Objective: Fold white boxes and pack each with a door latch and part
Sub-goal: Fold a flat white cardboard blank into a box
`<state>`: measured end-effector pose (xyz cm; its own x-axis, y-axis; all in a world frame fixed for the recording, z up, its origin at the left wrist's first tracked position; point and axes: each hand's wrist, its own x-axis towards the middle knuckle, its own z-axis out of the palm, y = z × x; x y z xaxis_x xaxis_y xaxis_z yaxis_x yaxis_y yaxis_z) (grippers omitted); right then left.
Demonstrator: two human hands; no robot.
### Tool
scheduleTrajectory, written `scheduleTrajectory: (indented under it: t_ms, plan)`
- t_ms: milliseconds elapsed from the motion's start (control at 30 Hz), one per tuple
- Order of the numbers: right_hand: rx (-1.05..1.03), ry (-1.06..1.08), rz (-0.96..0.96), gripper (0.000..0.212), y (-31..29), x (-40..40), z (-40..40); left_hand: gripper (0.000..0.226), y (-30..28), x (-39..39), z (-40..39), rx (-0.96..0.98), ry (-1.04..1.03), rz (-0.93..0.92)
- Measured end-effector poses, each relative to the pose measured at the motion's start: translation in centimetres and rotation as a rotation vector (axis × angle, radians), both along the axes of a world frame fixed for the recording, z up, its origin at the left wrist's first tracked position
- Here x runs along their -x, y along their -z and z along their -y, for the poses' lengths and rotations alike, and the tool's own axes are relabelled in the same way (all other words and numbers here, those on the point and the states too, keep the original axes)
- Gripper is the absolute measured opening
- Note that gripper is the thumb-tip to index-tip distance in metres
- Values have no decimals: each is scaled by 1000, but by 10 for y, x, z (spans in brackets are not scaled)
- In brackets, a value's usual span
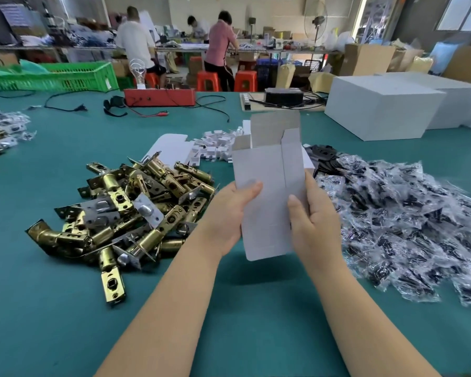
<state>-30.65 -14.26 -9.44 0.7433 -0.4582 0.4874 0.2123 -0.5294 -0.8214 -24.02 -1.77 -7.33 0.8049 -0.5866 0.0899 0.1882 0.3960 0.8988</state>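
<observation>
A flat, unfolded white box (269, 186) is held upright above the green surface (65, 322), its top flaps open and pointing away from the person. The left hand (229, 213) is closed on the box's left edge, with the thumb pressed across its near face; the right hand (313, 213) is closed on the right edge, thumb likewise laid on the near face. The fingers behind the card are hidden. To the left of the box, a heap of brass door latches (131, 210) is piled on the surface, with one latch lying apart at the heap's near edge. To the right of the box, a spread of small parts in clear bags (400, 227) is seen, with dark contents. Behind the box, a scatter of small white folded pieces (215, 148) and a flat white carton blank (169, 145) are noted. Further behind and to the right of the box, large white cartons (384, 104) are standing on the surface. A red device (159, 97) with trailing leads is placed behind the box, to the left.
</observation>
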Motion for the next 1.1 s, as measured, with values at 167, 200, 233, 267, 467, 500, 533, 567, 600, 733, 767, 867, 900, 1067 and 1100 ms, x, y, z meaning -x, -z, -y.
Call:
scheduleTrajectory:
  t_ms: [167,200,233,267,467,500,533,567,600,733,767,867,900,1067,1100]
  plan:
    - [-74,-138,-98,64,4,0,10,26,2,12,7,-112,-44,101]
    - [-96,-167,-99,62,4,1,10,28,2,14,8,-119,-58,114]
    - [-112,-192,-92,60,3,1,10,31,1,17,10,-116,-61,108]
    - [-118,-207,-77,55,3,1,8,34,1,19,11,-103,-51,100]
    - [-4,-185,-176,91,7,-2,7,43,-2,24,13,33,212,-59]
    - [20,-161,-176,92,8,-3,7,46,-4,24,12,65,221,-95]
    - [44,-130,-161,88,10,-3,7,48,-2,22,10,92,201,-116]
    - [62,-97,-133,82,11,-3,7,49,-4,22,9,111,183,-125]
    - [70,-65,-94,75,11,-3,7,50,-4,20,6,123,175,-123]
    - [23,-52,61,58,4,4,14,53,-11,15,-12,73,302,-178]
    - [59,-63,86,57,3,7,17,61,-13,16,-15,22,421,-186]
    - [256,-91,99,54,1,11,16,54,-7,15,-14,-142,561,-117]
    - [297,-94,92,52,0,11,14,45,-7,16,-12,-170,574,-121]
    - [185,-110,144,28,-4,12,13,46,-6,10,-8,-252,535,-156]
    - [139,-110,131,26,-4,12,14,43,-6,10,-7,-270,529,-123]
